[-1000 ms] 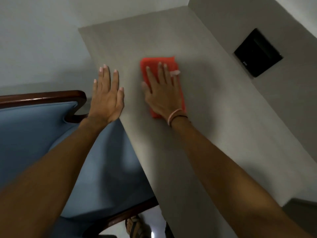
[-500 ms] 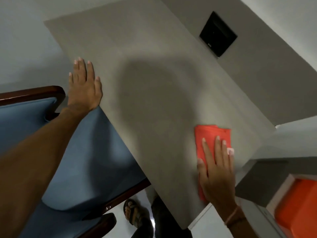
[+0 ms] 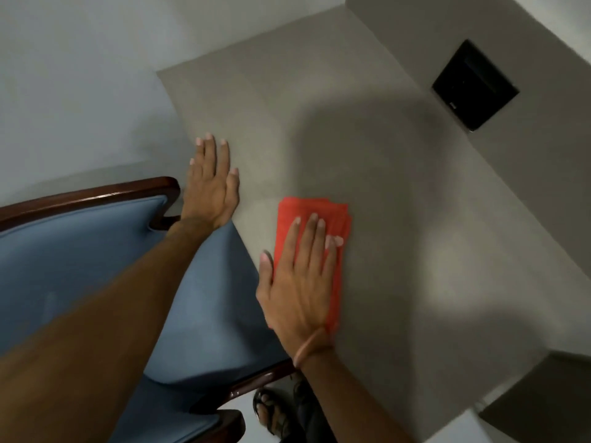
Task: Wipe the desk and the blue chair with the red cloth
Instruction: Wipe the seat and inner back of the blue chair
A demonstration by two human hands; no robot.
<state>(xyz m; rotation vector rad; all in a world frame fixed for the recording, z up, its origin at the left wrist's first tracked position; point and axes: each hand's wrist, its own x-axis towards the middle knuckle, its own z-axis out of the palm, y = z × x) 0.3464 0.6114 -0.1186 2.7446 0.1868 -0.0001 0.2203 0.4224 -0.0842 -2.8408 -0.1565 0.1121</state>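
Note:
The folded red cloth lies on the grey desk, close to its near left edge. My right hand presses flat on the cloth with fingers stretched out, covering most of it. My left hand rests flat and empty on the desk edge, further back and to the left of the cloth. The blue chair, with a dark wooden frame, stands against the desk's left side, partly under my left forearm.
A black square panel sits in the grey wall behind the desk at the upper right. My sandalled foot shows on the floor below the desk edge. A dark surface lies beyond the desk's right corner.
My right hand has slid the red cloth from the desk's near right corner back to the left, beside the chair. My left hand stays flat on the desk edge.

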